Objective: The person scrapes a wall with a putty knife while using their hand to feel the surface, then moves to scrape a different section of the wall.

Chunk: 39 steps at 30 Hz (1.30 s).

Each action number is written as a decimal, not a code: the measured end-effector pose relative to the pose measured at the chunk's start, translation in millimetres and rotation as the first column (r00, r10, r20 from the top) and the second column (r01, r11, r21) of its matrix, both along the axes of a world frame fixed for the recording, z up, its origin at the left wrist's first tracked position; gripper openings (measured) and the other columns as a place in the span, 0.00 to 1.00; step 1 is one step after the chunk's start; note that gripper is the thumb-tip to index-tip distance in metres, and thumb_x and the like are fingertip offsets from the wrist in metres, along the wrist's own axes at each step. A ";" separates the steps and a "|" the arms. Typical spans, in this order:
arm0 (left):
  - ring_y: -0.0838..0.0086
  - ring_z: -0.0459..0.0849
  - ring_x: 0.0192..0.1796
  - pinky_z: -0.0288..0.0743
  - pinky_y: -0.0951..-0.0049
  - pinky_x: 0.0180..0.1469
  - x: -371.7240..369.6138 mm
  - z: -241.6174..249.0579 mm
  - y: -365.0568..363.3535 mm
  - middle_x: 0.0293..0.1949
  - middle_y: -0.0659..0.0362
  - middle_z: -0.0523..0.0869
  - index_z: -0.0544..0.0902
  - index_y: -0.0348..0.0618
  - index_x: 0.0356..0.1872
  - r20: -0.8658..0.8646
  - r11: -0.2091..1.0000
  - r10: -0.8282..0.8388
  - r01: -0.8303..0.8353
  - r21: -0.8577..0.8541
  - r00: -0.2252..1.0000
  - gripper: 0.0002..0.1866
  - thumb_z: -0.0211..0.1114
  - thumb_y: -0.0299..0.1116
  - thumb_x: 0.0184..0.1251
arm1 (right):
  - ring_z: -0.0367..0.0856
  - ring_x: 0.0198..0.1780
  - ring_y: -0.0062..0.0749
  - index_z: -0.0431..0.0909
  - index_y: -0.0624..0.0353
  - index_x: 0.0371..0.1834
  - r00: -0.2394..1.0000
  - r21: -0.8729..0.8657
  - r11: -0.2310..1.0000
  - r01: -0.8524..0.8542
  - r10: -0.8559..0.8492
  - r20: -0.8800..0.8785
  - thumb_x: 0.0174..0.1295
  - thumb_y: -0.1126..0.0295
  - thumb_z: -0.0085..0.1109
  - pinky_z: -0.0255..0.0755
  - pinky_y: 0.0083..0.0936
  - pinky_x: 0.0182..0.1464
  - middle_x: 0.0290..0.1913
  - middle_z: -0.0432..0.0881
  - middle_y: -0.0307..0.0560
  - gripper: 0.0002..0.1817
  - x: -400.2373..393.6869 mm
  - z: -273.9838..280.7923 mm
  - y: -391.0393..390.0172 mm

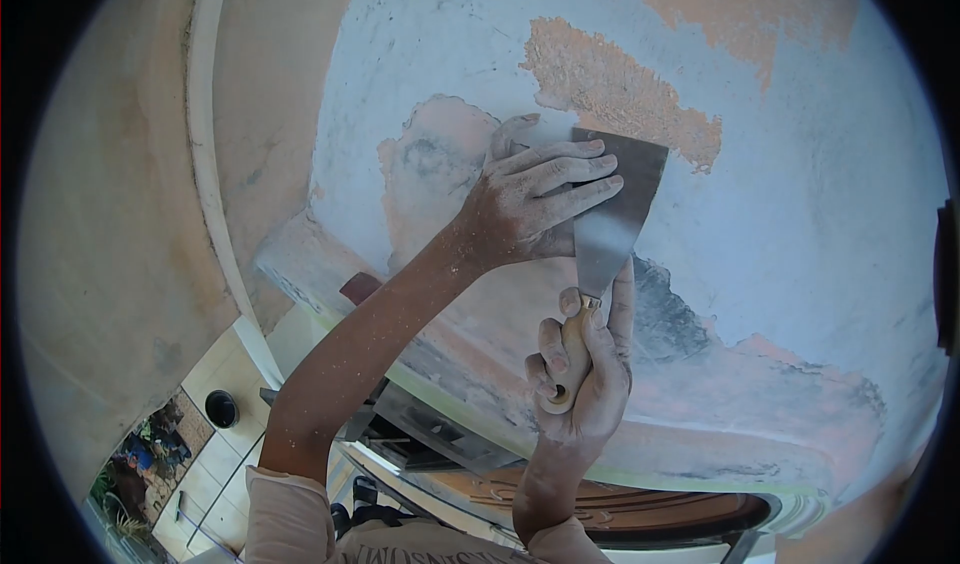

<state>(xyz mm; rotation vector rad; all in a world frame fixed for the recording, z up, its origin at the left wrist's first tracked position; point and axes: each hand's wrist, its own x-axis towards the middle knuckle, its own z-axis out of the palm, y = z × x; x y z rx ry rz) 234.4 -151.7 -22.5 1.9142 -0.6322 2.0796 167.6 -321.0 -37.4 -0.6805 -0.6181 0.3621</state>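
A broad metal scraper point(622, 199) lies against a wall point(800, 194) with peeling pale blue paint and bare orange and pink patches. Its wooden handle point(573, 354) is wrapped by the dusty fingers of my right hand point(595, 369). My left hand point(535, 194) rests on the blade from the left, its fingers stretched out and apart across the metal. Part of a second dark flat edge shows under my left fingers; what it belongs to is hidden. Just above the blade's top edge runs a rough orange patch point(620, 84).
Below the wall is a dark wood piece with carved curves point(640, 509). A black bucket point(222, 408) stands on the tiled floor point(215, 459) at the lower left, near plants and clutter. A pale vertical strip point(203, 114) runs down the left.
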 end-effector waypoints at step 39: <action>0.72 0.79 0.56 0.66 0.57 0.55 10.2 0.0 -4.1 0.51 0.65 0.82 0.82 0.53 0.46 0.083 0.996 -0.027 0.034 -0.083 0.996 0.27 0.66 0.56 0.47 | 0.68 0.22 0.18 0.44 0.47 0.74 0.998 -0.068 0.997 0.049 -0.046 0.038 0.71 0.75 0.36 0.66 0.10 0.12 0.44 0.71 0.51 0.30 3.3 7.0 -4.6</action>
